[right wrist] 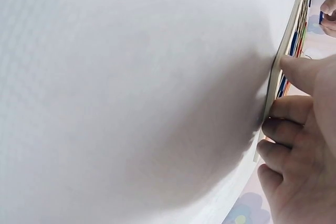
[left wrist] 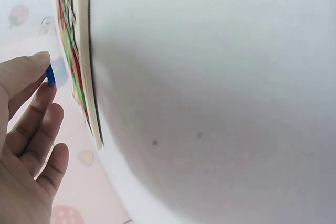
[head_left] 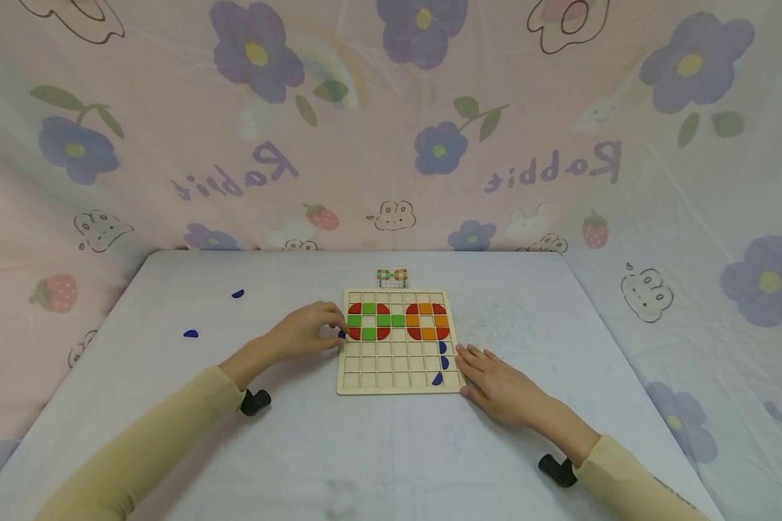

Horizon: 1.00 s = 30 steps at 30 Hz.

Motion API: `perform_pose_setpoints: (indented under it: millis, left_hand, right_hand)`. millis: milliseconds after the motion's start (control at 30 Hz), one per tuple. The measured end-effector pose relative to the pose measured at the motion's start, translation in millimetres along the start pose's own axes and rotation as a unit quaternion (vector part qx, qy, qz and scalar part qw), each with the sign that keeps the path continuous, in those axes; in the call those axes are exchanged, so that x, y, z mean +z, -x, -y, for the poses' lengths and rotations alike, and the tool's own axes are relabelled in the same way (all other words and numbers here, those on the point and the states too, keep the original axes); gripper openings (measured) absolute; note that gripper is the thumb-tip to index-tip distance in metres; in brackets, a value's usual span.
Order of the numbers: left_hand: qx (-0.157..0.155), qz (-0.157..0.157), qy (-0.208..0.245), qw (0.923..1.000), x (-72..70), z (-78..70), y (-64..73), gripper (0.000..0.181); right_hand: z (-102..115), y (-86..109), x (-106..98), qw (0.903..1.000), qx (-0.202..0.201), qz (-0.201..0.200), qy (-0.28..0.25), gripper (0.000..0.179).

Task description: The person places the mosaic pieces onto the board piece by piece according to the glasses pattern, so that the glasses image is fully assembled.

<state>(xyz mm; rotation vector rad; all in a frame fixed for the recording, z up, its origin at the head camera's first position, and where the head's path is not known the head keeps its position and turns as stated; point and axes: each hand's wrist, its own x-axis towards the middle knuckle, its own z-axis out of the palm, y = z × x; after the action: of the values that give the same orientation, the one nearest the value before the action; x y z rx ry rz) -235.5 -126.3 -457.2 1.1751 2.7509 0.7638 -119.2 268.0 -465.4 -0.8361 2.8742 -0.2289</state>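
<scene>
My left hand [head_left: 305,331] pinches a small blue half-round tile [left wrist: 51,75] between thumb and forefinger, at the left edge of a square wooden grid board [head_left: 397,391]. The other left fingers are loosely bent. Red quarter-round tiles [head_left: 355,309] and green square tiles [head_left: 368,334] form a ring on the board's left. A green tile [head_left: 398,320] links it to a second ring of red and orange tiles [head_left: 426,308]. Below that ring lie three blue half-round tiles [head_left: 444,362]. My right hand [head_left: 503,387] rests with extended fingers against the board's right edge, near the lower corner.
Two loose blue half-round tiles, one farther back [head_left: 237,294] and one nearer [head_left: 191,333], lie on the white table [head_left: 391,456] to the left. A small pattern card [head_left: 392,276] sits just behind the board. A printed cloth [head_left: 365,145] hangs behind the table.
</scene>
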Motion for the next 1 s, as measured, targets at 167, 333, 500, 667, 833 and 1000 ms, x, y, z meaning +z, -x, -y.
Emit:
perform_pose_setpoints:
  millis: [167, 333, 500, 667, 833, 1000]
  left_hand:
    - [0.009, 0.024, 0.000, 0.9997, 6.1, -7.5, -3.1, 0.019]
    - [0.024, 0.035, -0.021, 0.9989, 10.0, -12.3, -5.9, 0.018]
    - [0.032, 0.042, -0.037, 0.9979, 15.3, -13.5, -8.1, 0.017]
    - [0.040, 0.049, -0.048, 0.9969, 19.8, -12.6, -9.5, 0.016]
    - [0.045, 0.042, -0.048, 0.9969, 22.2, -13.0, -9.7, 0.015]
    - [0.043, 0.039, -0.048, 0.9972, 22.6, -13.7, -10.0, 0.016]
  right_hand:
    - [0, 0.1, 0, 1.0000, 0.003, 0.002, 0.000, 0.061]
    - [0, 0.0, 0, 1.0000, 0.002, 0.000, 0.002, 0.061]
    - [-1, 0.4, 0, 1.0000, -0.003, -0.003, 0.002, 0.060]
    - [-1, 0.2, 0, 0.9999, -0.006, -0.007, 0.003, 0.059]
    - [0, 0.9, 1, 0.9999, -0.005, -0.009, 0.005, 0.060]
    - [1, 1.1, 0, 1.0000, -0.002, -0.006, 0.003, 0.060]
